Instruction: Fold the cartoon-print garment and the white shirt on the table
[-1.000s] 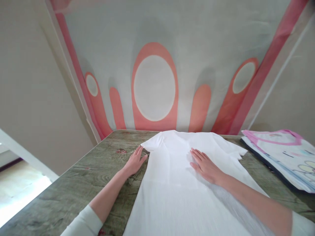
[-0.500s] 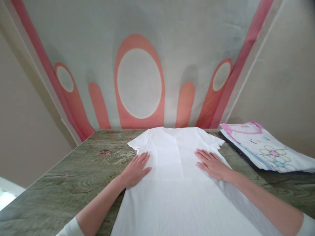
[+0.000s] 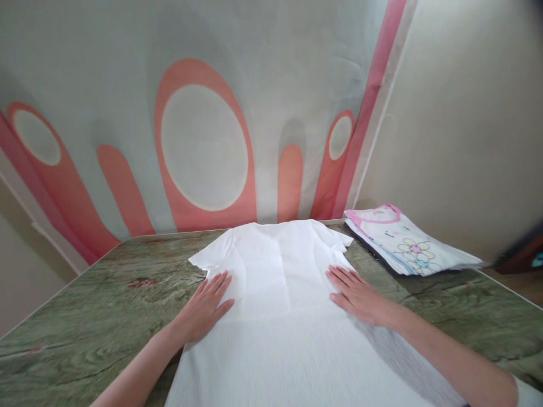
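Observation:
A white short-sleeved shirt lies spread flat on a green-grey wood-grain table, its collar end toward the wall. My left hand rests flat on the shirt's left side below the sleeve, fingers stretched out. Flat on the right side of the shirt lies my right hand, fingers also extended and together. Neither hand holds anything.
A stack of folded garments, the top one white with pink trim and a flower print, sits at the table's far right. A wall hanging with pink-orange ovals stands behind the table. The table's edges run off left and right.
The view has swung to the right. My left hand moved from the table beside the sleeve onto the shirt; my right hand shifted from the shirt's middle to its right side.

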The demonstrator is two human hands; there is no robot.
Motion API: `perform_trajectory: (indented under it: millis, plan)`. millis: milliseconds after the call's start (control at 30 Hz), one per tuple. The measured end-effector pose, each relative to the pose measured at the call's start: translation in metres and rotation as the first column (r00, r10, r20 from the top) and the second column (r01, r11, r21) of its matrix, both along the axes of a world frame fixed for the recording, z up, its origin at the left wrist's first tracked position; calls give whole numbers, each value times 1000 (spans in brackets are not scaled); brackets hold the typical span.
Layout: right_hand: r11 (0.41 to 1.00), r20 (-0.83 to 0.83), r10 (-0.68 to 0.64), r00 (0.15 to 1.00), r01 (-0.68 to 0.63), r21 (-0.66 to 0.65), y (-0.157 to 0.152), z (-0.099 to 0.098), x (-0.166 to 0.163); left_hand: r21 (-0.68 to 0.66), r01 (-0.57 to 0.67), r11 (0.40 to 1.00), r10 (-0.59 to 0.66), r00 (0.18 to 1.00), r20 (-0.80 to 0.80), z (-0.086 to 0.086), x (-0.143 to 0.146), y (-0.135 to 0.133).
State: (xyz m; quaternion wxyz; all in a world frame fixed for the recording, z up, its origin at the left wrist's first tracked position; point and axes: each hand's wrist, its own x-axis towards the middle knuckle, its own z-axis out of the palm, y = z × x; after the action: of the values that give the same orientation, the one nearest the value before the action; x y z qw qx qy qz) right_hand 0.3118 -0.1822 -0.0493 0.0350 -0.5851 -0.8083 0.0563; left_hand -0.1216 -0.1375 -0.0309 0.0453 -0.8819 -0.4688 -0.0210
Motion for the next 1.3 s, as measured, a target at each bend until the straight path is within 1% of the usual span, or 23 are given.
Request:
perform_trajectory:
  millis: [100, 200, 267, 367, 433, 467, 533, 567, 600, 667, 733, 833, 933, 1033, 1133, 1233, 1300]
  plan:
    - [1000, -51, 0, 999, 1, 16, -9, 5, 4, 12, 0, 1000, 0, 1000, -7, -3, -1, 1]
    - [999, -150, 5, 989, 2, 43, -13, 14, 19, -12, -9, 1000, 9, 1000, -17, -2, -2, 1]
    - [997, -246, -31, 969, 47, 59, -12, 18, 35, -41, -21, 999, 20, 1000, -23, 4, 0, 1]
    - [981, -409, -158, 899, 189, 37, 1, 18, 63, -71, 6, 997, -6, 1000, 0, 22, 15, 0]
    - [962, -506, -248, 826, 270, -32, 16, 16, 77, -97, 74, 993, -71, 997, 34, 38, 37, 1]
    - [949, -555, -298, 776, 304, -85, 24, 16, 80, -123, 128, 984, -122, 991, 52, 46, 52, 2]
    - [918, -640, -387, 664, 344, -198, 41, 16, 80, -187, 241, 952, -230, 970, 82, 58, 89, 5]
    - [904, -664, -420, 619, 351, -245, 48, 16, 77, -217, 283, 934, -268, 959, 96, 61, 110, 8]
    - [894, -675, -441, 591, 352, -276, 54, 17, 72, -248, 320, 915, -301, 947, 111, 63, 131, 11]
    - [887, -668, -457, 587, 356, -294, 63, 18, 62, -303, 375, 876, -349, 927, 138, 60, 175, 19]
    - [884, -649, -462, 604, 371, -284, 67, 17, 55, -331, 393, 858, -367, 920, 140, 51, 216, 29]
    - [882, -629, -464, 623, 389, -265, 68, 13, 52, -296, 385, 874, -363, 923, 126, 34, 267, 47]
    - [879, -612, -472, 634, 392, -272, 67, 8, 56, -260, 349, 901, -323, 936, 136, 18, 301, 63]
    - [870, -603, -490, 630, 403, -285, 63, 4, 62, -220, 308, 926, -279, 948, 152, 4, 317, 72]
    - [861, -598, -506, 622, 409, -303, 58, 2, 67, -169, 291, 942, -262, 949, 177, -7, 320, 73]
    - [851, -591, -524, 613, 398, -342, 56, 4, 73, -129, 283, 951, -255, 947, 194, -14, 320, 71]
    - [837, -591, -547, 592, 411, -363, 62, 7, 78, -108, 280, 954, -254, 945, 204, -14, 319, 69]
